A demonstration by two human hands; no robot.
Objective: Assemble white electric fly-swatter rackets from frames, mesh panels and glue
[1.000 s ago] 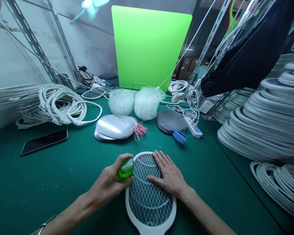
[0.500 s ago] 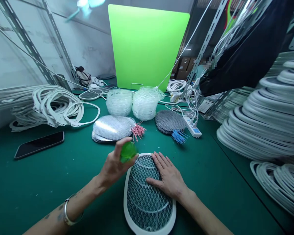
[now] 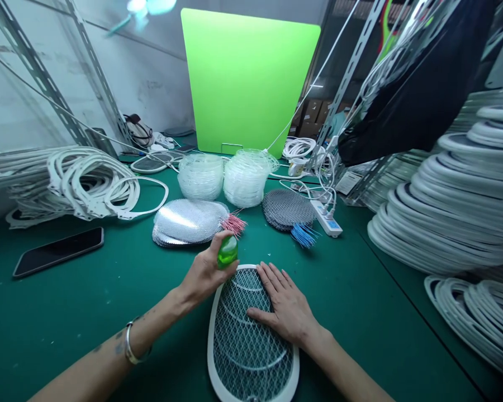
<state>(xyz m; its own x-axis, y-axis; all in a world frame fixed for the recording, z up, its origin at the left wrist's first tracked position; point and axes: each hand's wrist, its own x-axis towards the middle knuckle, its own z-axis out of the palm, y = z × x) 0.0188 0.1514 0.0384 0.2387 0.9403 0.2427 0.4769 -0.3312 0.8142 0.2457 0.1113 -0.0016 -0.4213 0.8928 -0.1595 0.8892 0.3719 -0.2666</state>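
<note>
The person's left hand (image 3: 205,276) has a narrow grip around a glossy, translucent green plastic piece (image 3: 228,252), a rounded form pinched in the fingers and raised just beside the top rim of an oval electric fly-swatter racket (image 3: 212,346). The racket lies flat on the worktop (image 3: 67,324), a smooth green mat, with its white plastic frame curving around layered wire mesh (image 3: 251,335). The right hand (image 3: 285,312) has a wide, open grip, its palm down and fingers spread on the mesh. A metal bangle (image 3: 132,349) circles the left wrist. Beyond the racket lies a stack of shiny silver mesh discs (image 3: 188,222) trailing fine pink wires (image 3: 235,224), and beside it a darker grey mesh stack (image 3: 287,209) trailing blue wires (image 3: 304,235). Behind these stand two nested stacks of clear ribbed plastic shells (image 3: 200,176) (image 3: 247,178). Loose white plastic racket frames (image 3: 88,181) sprawl in a tangled pile to the left, near a black smartphone (image 3: 58,252). Many more white frames rise in a tall curved stack (image 3: 444,212) to the right, past a white power strip (image 3: 326,218). A bright green board (image 3: 249,81) stands upright at the back of the worktop.
</note>
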